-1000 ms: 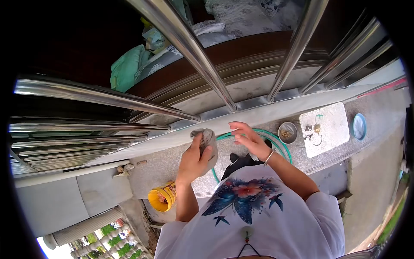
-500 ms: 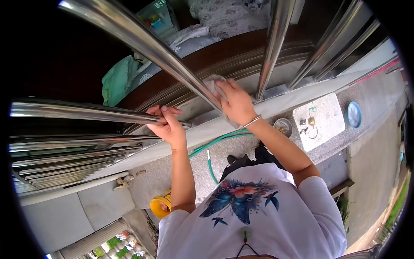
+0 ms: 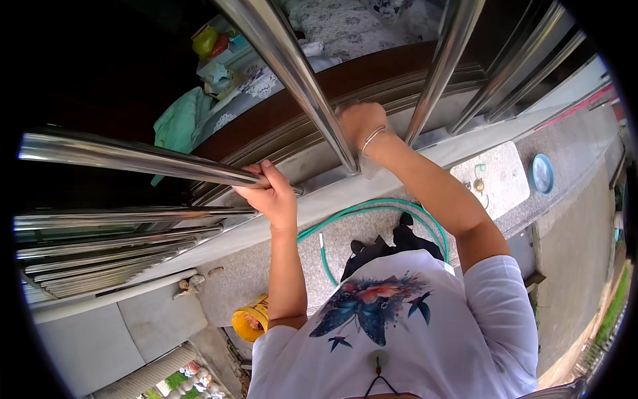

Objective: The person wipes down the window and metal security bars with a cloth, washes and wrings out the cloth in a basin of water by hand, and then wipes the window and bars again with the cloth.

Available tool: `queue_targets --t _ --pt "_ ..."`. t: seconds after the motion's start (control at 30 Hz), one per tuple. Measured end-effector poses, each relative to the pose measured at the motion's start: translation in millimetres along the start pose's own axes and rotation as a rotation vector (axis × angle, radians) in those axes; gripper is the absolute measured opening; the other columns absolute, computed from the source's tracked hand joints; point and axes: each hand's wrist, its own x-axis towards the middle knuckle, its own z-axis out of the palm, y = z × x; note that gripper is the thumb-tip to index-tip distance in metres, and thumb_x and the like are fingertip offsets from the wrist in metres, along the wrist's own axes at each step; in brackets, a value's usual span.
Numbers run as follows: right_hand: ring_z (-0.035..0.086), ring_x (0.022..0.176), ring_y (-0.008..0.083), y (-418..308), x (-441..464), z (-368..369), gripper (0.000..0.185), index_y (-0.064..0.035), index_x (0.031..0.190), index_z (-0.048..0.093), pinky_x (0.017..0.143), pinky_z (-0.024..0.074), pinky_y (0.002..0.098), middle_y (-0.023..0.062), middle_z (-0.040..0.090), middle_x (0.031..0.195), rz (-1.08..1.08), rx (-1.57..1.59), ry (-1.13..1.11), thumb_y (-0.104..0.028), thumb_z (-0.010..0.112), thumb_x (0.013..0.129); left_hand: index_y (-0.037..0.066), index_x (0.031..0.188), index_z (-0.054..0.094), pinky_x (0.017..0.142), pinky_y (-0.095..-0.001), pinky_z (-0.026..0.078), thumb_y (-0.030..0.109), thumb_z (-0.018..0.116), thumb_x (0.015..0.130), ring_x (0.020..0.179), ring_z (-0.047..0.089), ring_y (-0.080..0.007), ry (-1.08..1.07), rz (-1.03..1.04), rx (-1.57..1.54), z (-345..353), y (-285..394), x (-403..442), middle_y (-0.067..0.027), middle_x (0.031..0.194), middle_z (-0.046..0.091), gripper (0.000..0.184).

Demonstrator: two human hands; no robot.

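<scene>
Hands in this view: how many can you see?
2. The left hand grips a metal bar; the right hand, with a grey cloth, is at the next bar. No other hand shows.

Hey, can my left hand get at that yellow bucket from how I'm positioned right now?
Probably not as things stand: your left hand is gripping a metal bar, and the yellow bucket sits well below it. You'd likely have to let go and bend down first.

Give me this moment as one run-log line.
left hand: gripping metal bar | right hand: holding grey cloth, mostly hidden, at neighbouring bar | green hose: looped below
</scene>
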Motion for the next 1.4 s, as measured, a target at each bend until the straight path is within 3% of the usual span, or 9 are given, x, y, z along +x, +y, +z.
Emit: queue_targets --t 0.13,0.37,0.5,0.6,0.67,0.8,1.17,1.33,1.4 --pt "0.068 0.096 0.0238 16.1 10.4 -15.8 0.023 -0.0121 0.1 0.073 0.069 0.0554 0.0348 0.0062 0.071 0.104 0.09 -0.128 -0.199 -0.019 0.071 0.078 0.0 0.095 0.038 0.07 -0.0307 0.042 0.005 0.057 0.09 0.07 0.047 -0.0174 0.014 -0.249 -0.105 0.7 13.3 -4.0 -0.0095 0.082 0.048 0.021" --pt "0.064 0.094 0.0312 4.7 -31.8 4.1 0.032 -0.0053 0.103 0.07 0.063 0.0537 0.0385 0.0116 0.065 0.103 -0.056 -0.903 -0.189 -0.02 0.068 0.075 0.0 0.101 0.037 0.063 -0.0323 0.046 0.01 0.06 0.092 0.065 0.054 -0.0204 -0.048 -0.228 -0.071 -3.5 29.0 -0.3 -0.0126 0.081 0.055 0.026" --pt "0.063 0.087 0.028 13.8 -155.7 -23.6 0.019 -0.0114 0.092 0.068 0.064 0.0521 0.0397 0.0074 0.061 0.091 -0.338 -0.249 0.108 -0.024 0.066 0.078 -0.001 0.103 0.037 0.068 -0.032 0.046 0.01 0.059 0.093 0.069 0.055 -0.02 -0.106 -0.254 -0.057 -7.6 26.0 -1.3 -0.0128 0.083 0.055 0.027" --pt "0.064 0.083 0.0291 111.2 -183.2 -38.4 0.018 -0.0145 0.086 0.068 0.074 0.0515 0.0381 0.009 0.066 0.084 -0.223 0.344 -0.686 -0.029 0.066 0.077 -0.001 0.106 0.037 0.072 -0.0313 0.046 0.009 0.058 0.093 0.073 0.055 -0.0189 -0.071 -0.244 -0.139 -4.2 27.4 -2.1 -0.0123 0.084 0.055 0.027" --pt "0.065 0.084 0.0332 158.1 -208.1 -11.3 0.026 -0.0114 0.091 0.067 0.073 0.0495 0.0409 0.0113 0.068 0.085 0.132 -0.198 -0.471 -0.033 0.068 0.076 -0.001 0.11 0.036 0.072 -0.0298 0.045 0.006 0.055 0.093 0.071 0.052 -0.017 -0.068 -0.228 -0.158 -3.2 20.6 -2.9 -0.0101 0.091 0.05 0.027" --pt "0.064 0.086 0.0371 165.7 -199.9 -55.2 0.033 -0.0054 0.11 0.063 0.077 0.049 0.0403 0.0193 0.066 0.093 0.106 0.781 -0.116 -0.028 0.061 0.086 -0.001 0.111 0.035 0.072 -0.0291 0.045 0.006 0.055 0.093 0.074 0.051 -0.0154 -0.06 -0.309 -0.189 -2.7 30.9 -3.2 -0.0091 0.093 0.047 0.028" --pt "0.056 0.113 0.0388 136.5 -108.2 -16.0 0.042 0.0074 0.116 0.056 0.096 0.0436 0.0376 0.0245 0.057 0.122 0.087 0.698 0.576 -0.024 0.06 0.089 0.001 0.105 0.038 0.068 -0.0279 0.044 0.008 0.057 0.092 0.07 0.049 -0.0142 -0.031 -0.316 -0.189 -2.4 26.4 -4.1 -0.0085 0.085 0.05 0.024" --pt "0.06 0.102 0.0294 144.5 -43.5 4.5 0.044 0.0092 0.113 0.058 0.091 0.0448 0.0316 0.0165 0.061 0.114 0.059 1.082 0.504 -0.027 0.063 0.089 0.002 0.101 0.04 0.07 -0.029 0.044 0.009 0.059 0.092 0.071 0.049 -0.0158 0.013 -0.281 -0.108 -0.9 18.6 -6.4 -0.0084 0.085 0.05 0.022" --pt "0.051 0.117 0.0206 131.3 -32.1 -24.4 0.057 0.001 0.131 0.052 0.098 0.0397 0.0285 0.0128 0.054 0.13 0.324 1.27 -0.094 -0.033 0.064 0.087 0.002 0.101 0.041 0.072 -0.0301 0.044 0.009 0.059 0.092 0.073 0.05 -0.0173 0.026 -0.271 -0.071 -0.8 13.7 -7.9 -0.009 0.085 0.051 0.022"
